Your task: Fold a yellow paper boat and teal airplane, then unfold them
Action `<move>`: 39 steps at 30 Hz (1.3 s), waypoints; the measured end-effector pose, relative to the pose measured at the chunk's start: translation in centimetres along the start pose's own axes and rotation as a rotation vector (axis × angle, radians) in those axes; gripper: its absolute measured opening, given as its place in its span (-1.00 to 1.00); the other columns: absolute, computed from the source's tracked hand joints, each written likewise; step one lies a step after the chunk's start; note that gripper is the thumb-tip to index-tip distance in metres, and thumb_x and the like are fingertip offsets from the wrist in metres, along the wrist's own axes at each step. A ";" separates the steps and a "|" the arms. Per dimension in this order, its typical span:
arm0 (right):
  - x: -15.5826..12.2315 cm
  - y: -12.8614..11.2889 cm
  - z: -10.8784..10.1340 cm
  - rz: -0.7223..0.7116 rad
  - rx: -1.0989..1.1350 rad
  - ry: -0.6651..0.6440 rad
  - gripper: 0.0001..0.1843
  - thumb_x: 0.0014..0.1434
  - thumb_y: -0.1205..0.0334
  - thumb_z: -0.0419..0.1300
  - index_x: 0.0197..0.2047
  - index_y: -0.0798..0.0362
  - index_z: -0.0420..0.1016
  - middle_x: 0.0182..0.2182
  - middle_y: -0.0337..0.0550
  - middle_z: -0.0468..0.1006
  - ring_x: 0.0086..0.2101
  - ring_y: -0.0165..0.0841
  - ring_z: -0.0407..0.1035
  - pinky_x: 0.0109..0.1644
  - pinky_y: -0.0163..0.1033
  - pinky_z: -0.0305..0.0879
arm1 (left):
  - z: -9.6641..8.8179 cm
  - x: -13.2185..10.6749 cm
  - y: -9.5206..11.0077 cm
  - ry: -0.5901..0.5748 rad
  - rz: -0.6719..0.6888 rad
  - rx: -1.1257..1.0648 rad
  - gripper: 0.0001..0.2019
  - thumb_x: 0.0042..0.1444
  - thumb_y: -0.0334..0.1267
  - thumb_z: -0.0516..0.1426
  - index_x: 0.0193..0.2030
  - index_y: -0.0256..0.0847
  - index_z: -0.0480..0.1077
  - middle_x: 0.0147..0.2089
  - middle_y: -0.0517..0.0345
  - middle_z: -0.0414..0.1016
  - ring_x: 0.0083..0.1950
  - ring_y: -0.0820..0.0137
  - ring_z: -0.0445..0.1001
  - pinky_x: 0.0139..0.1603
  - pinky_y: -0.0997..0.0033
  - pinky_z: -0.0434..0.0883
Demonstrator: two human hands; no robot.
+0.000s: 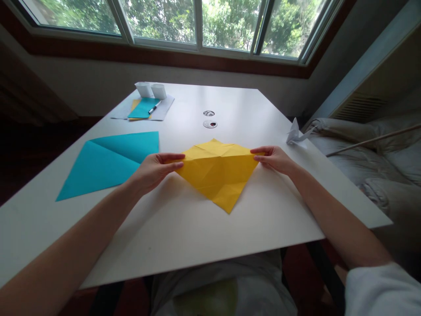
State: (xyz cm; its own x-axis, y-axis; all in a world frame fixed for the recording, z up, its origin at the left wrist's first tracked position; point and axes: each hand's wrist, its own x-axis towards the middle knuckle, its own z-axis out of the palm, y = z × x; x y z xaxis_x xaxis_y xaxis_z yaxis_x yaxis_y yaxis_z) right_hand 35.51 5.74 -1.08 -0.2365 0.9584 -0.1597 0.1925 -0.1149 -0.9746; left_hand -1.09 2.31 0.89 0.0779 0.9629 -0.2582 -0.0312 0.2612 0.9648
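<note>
This looks like a room in a home, a living room or bedroom rather than a workplace. Across the top of the frame runs a wide bay window (pixel 164 19) with white frames and a dark wooden sill, with trees outside. At the right edge a rumpled pale duvet (pixel 394 169) lies on a bed or sofa, and a slatted vent (pixel 363 105) sits in the wall above it. The plain white table (pixel 197 237) in the middle carries only hobby things: yellow paper (pixel 219 173), a blue sheet (pixel 108 160) at left, a folded paper bird (pixel 296 134) near the right edge, and a pen (pixel 154 107) at upper left.
</note>
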 end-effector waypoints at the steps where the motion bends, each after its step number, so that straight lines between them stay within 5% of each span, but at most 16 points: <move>1: 0.0 -0.1 0.0 -0.005 -0.018 -0.005 -0.52 -0.20 0.10 0.39 -0.15 0.05 0.54 -0.43 -0.17 0.56 -0.67 -0.60 0.18 -0.66 -0.43 0.08 | 0.0 0.1 -0.1 0.011 0.012 0.014 -0.64 -0.27 -0.31 0.37 -0.24 -0.29 0.51 -0.13 0.03 0.54 -0.14 0.38 0.48 -0.02 0.41 0.42; 7: -0.2 -0.5 0.5 -0.059 -0.086 0.034 -0.56 -0.23 0.05 0.39 -0.25 0.09 0.56 -0.52 -0.18 0.52 -0.69 -0.59 0.11 -0.70 -0.41 -0.02 | 0.3 0.4 -0.6 0.126 0.069 0.120 -0.63 -0.40 -0.21 0.38 -0.35 -0.26 0.53 -0.27 0.05 0.55 -0.20 0.32 0.50 -0.10 0.35 0.45; 12: -0.1 -0.1 1.3 -0.069 -0.162 0.051 -0.55 -0.21 0.02 0.37 -0.28 0.14 0.55 -0.62 -0.27 0.44 -0.70 -0.61 0.06 -0.68 -0.42 -0.05 | -0.2 0.6 -0.9 0.147 0.144 0.340 -0.65 -0.28 -0.11 0.31 -0.32 -0.24 0.52 -0.22 0.02 0.54 -0.14 0.21 0.48 -0.11 0.24 0.44; 17: 0.1 0.3 2.0 -0.174 -0.398 0.021 -0.64 -0.14 0.03 0.31 -0.29 0.09 0.57 -0.40 -0.14 0.56 -0.56 -0.51 0.23 -0.53 -0.38 0.14 | 0.4 0.3 -1.3 0.229 0.601 1.109 -0.72 -0.04 -0.06 0.17 -0.23 -0.14 0.53 0.02 -0.01 0.40 0.15 0.06 0.24 0.15 -0.04 0.19; 19: 0.2 0.3 2.3 -0.209 -0.480 0.009 -0.63 -0.11 0.03 0.29 -0.26 0.09 0.57 -0.41 -0.16 0.56 -0.57 -0.51 0.20 -0.53 -0.38 0.11 | 1.5 -0.1 -1.6 0.150 0.697 1.235 -0.68 0.06 -0.06 0.10 -0.13 -0.14 0.49 0.07 -0.03 0.35 0.14 0.10 0.25 0.15 0.00 0.21; 25: -0.1 0.1 2.6 -0.253 -0.601 -0.032 -0.62 -0.06 0.00 0.26 -0.22 0.07 0.57 -0.45 -0.20 0.53 -0.56 -0.50 0.17 -0.51 -0.37 0.07 | 3.8 -0.2 -3.0 -0.064 0.731 1.306 -0.60 0.16 -0.07 -0.01 0.04 -0.21 0.36 0.14 -0.04 0.32 0.12 0.21 0.30 0.12 0.17 0.29; 32: -0.4 0.1 2.6 -0.377 -0.782 -0.053 -0.73 -0.01 0.08 0.25 -0.23 0.01 0.57 -0.33 -0.14 0.50 -0.39 -0.38 0.33 -0.29 -0.29 0.26 | 3.5 -0.1 -3.0 -0.089 0.709 1.328 -0.60 0.14 -0.03 -0.01 0.00 -0.18 0.40 0.06 0.02 0.41 0.06 0.23 0.35 0.06 0.21 0.33; 36: -0.3 0.3 2.9 -0.561 -0.905 0.129 -0.80 0.00 0.19 0.26 -0.25 -0.02 0.57 -0.14 -0.05 0.42 -0.15 -0.24 0.32 -0.01 -0.12 0.23 | 3.8 -0.5 -2.6 -0.094 0.711 1.404 -0.63 0.19 -0.05 -0.08 -0.02 -0.11 0.42 -0.01 0.03 0.41 0.00 0.22 0.36 -0.03 0.18 0.33; 39: -0.7 0.1 3.8 -0.659 -0.942 0.171 -0.83 0.09 0.22 0.19 -0.24 0.00 0.56 -0.20 -0.05 0.44 -0.16 -0.24 0.31 -0.01 -0.09 0.24 | 4.1 -1.0 -2.3 -0.091 0.697 1.444 -0.64 0.21 -0.10 -0.10 0.00 -0.06 0.41 -0.13 0.04 0.41 -0.12 0.25 0.38 -0.10 0.16 0.32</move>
State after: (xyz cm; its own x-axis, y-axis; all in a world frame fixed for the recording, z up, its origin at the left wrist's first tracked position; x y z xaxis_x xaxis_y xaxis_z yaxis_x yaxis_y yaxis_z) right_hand 32.13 4.05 -1.70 -0.4372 0.7910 0.4280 0.7292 0.5904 -0.3461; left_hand 3.01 0.49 -0.88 0.5095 0.8406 0.1836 0.8332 -0.5353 0.1385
